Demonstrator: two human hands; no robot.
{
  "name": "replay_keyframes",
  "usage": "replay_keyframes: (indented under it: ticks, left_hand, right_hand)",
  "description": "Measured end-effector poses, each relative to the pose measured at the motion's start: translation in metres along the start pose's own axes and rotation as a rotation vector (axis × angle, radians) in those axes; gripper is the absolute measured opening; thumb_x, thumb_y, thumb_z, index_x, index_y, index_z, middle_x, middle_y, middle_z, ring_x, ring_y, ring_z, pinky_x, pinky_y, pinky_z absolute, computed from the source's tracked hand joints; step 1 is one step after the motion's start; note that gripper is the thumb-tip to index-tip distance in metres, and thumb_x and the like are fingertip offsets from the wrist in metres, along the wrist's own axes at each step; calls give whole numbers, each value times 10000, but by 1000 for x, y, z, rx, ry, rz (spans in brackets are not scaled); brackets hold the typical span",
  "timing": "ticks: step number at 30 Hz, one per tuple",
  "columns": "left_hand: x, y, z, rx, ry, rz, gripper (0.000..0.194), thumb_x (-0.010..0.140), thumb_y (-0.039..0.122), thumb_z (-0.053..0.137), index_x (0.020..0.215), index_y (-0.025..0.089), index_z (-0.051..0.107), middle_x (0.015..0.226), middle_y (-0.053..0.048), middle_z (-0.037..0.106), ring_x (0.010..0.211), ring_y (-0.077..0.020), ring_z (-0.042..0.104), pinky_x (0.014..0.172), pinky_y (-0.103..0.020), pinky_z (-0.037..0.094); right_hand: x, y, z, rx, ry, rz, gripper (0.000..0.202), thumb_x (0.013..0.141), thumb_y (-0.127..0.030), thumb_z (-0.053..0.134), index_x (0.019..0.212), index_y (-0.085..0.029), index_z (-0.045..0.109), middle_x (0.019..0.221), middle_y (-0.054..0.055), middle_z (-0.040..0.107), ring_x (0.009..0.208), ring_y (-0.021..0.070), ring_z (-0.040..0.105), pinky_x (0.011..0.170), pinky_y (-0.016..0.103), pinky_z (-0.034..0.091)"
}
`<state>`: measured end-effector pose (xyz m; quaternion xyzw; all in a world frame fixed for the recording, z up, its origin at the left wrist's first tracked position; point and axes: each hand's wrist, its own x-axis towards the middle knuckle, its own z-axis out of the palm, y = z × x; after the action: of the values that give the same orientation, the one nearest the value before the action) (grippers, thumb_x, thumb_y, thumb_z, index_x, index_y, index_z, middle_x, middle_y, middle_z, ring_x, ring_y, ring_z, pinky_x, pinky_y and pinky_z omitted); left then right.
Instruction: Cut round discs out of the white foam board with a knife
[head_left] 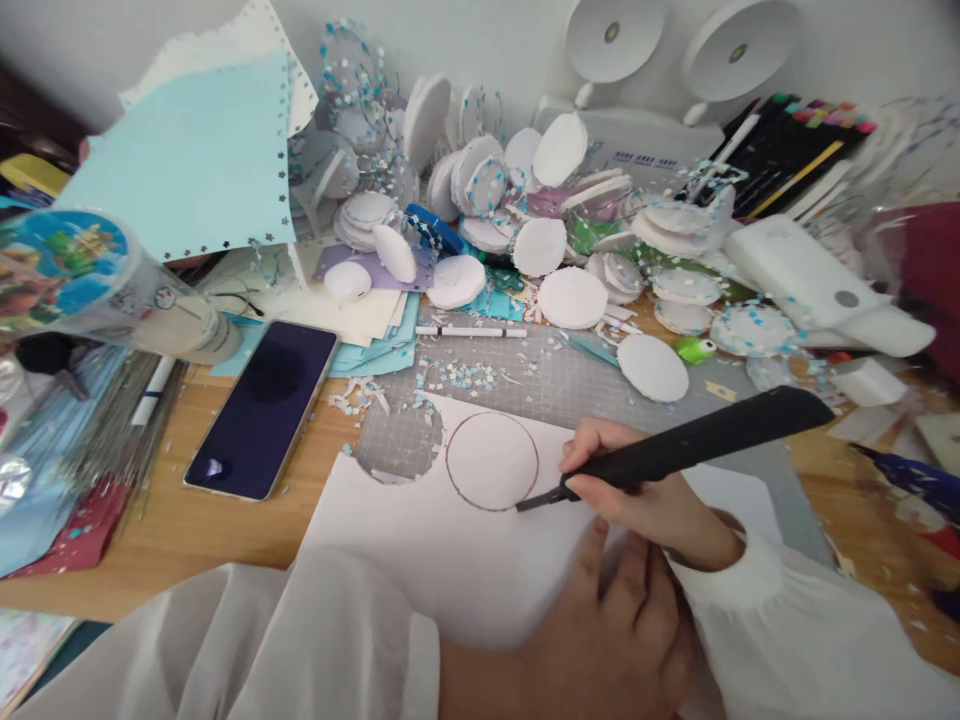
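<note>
My right hand (652, 505) is closed round a thick black pen-shaped cutter (690, 440). Its thin dark tip touches the lower right edge of a brown circle outline (448, 462) on a white board (420, 560). Left of that circle, a round notch in the board shows the grey cutting mat (397, 435) beneath. My left hand (615, 630) lies flat with fingers spread, on the board's near right part, just below my right hand. The palm side is hidden.
A smartphone (262, 410) lies left of the board, near a tilted plastic cup (172, 300). Behind are several white discs (572, 297), a white pen (472, 332), scattered paper bits (465, 375), blue paper (202, 160) and a twin-headed lamp (615, 40). Wire stems (124, 430) lie far left.
</note>
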<state>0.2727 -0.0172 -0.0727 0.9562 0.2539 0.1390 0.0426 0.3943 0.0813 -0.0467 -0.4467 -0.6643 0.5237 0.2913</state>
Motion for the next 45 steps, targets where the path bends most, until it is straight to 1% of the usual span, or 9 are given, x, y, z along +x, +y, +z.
replay_keyframes:
  ticks: [3, 8, 14, 19, 26, 30, 34, 40, 45]
  left_hand:
    - [0, 0, 0, 2, 2, 10, 494, 924, 421, 379, 1315, 180, 563, 1382, -151, 518, 1294, -379, 416, 1070, -609, 119]
    - [1, 1, 2, -1, -1, 0, 499, 922, 430, 401, 1320, 171, 553, 1399, -162, 500, 1318, -383, 391, 1074, -591, 135]
    - [-1, -3, -1, -20, -12, 17, 499, 930, 418, 361, 1315, 165, 555, 1375, -160, 519, 1290, -374, 422, 1068, -591, 155]
    - [0, -4, -4, -17, -31, 19, 512, 935, 417, 356, 1335, 156, 538, 1389, -162, 505, 1306, -376, 405, 1081, -585, 155]
    - [0, -3, -2, -8, -34, 7, 508, 928, 434, 374, 1325, 168, 547, 1392, -153, 506, 1313, -370, 400, 1085, -582, 157]
    - [0, -2, -1, -1, -15, 6, 500, 931, 419, 380, 1323, 156, 544, 1399, -157, 503, 1308, -368, 408, 1075, -579, 173]
    - [0, -2, -2, 4, -19, 16, 521, 930, 425, 375, 1343, 145, 526, 1414, -172, 482, 1332, -391, 381, 1071, -590, 167]
    - [0, -2, -3, 1, -35, 20, 525, 929, 435, 372, 1346, 155, 525, 1412, -175, 482, 1329, -385, 387, 1078, -592, 161]
    - [0, -2, -4, 9, -33, 11, 508, 934, 423, 364, 1339, 169, 535, 1409, -162, 487, 1316, -369, 403, 1077, -583, 169]
  right_hand:
    - [0, 1, 0, 8, -16, 19, 94, 764, -225, 641, 782, -233, 550, 660, -31, 524, 553, 103, 440, 481, 208, 354]
    - [0, 6, 3, 106, 67, 24, 190, 806, -254, 650, 811, -247, 461, 656, -65, 453, 537, 88, 383, 468, 197, 313]
    - [0, 5, 7, 109, 2, 26, 305, 778, -285, 706, 797, -242, 404, 637, -84, 401, 512, 77, 304, 438, 203, 243]
    - [1, 2, 8, 81, 34, 21, 270, 789, -282, 671, 791, -240, 404, 637, -78, 398, 512, 81, 319, 444, 214, 257]
    - [0, 4, 8, 74, 73, 28, 254, 783, -286, 655, 778, -239, 405, 616, -77, 392, 500, 87, 338, 453, 226, 272]
    - [0, 10, 5, 163, 122, 48, 262, 792, -280, 651, 769, -241, 393, 614, -77, 389, 517, 94, 323, 471, 231, 266]
    - [1, 15, 4, 274, 157, 49, 282, 816, -302, 638, 765, -243, 366, 583, -86, 371, 506, 94, 296, 472, 233, 245]
    - [3, 5, 6, 178, 142, 63, 309, 771, -328, 669, 747, -240, 373, 599, -86, 370, 485, 80, 313, 440, 216, 261]
    - [3, 1, 8, 81, 142, 21, 258, 755, -262, 641, 755, -240, 384, 593, -88, 374, 470, 73, 323, 426, 207, 269]
